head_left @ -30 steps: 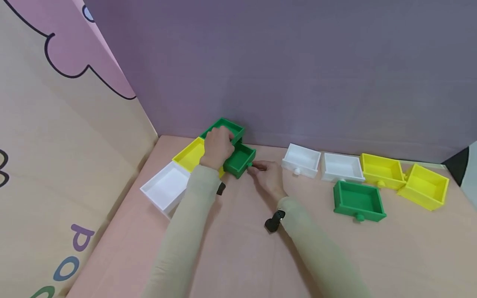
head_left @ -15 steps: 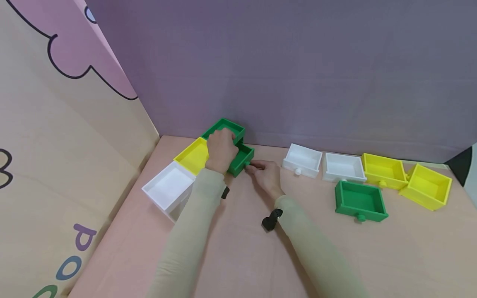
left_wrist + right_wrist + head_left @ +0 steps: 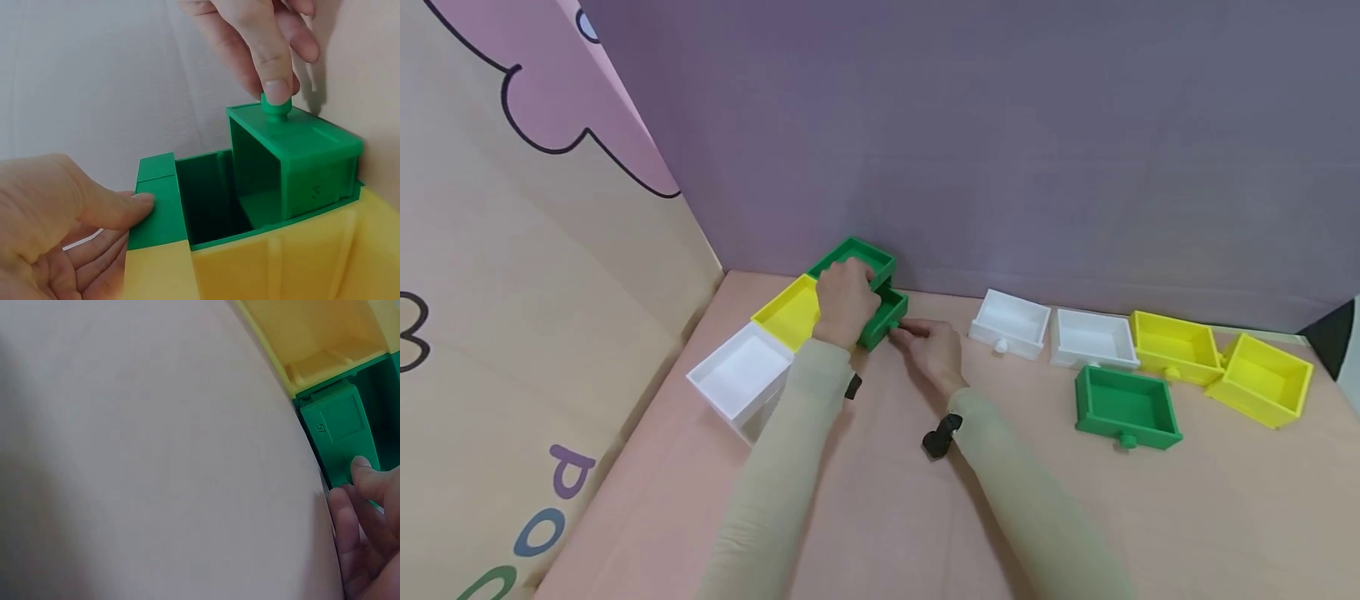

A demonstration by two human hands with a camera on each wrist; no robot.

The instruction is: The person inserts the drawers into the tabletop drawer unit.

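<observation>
A small cabinet stands at the back left, joined from a green section point(image 3: 868, 253), a yellow section point(image 3: 784, 313) and a white section point(image 3: 739, 373), each with a shallow tray top. My left hand point(image 3: 847, 300) grips the green section's upper part, its thumb lying on the green face in the left wrist view. A green drawer point(image 3: 319, 187) sits partly inside the green section's lower opening. Its round knob point(image 3: 276, 111) is pinched between the thumb and fingers of my right hand point(image 3: 936, 353). The right wrist view shows the drawer's numbered side point(image 3: 340, 425).
Along the back right lie two white drawers point(image 3: 1011, 320), two yellow drawers point(image 3: 1176, 343) and another green drawer point(image 3: 1126, 404), all with open tops. A grey-purple panel point(image 3: 970, 167) rises behind the pink tabletop point(image 3: 880, 500). A printed panel point(image 3: 550, 292) borders the left.
The right hand has moved slightly left and inward, sliding the green drawer further into the green section. The left hand has kept its grip on the cabinet.
</observation>
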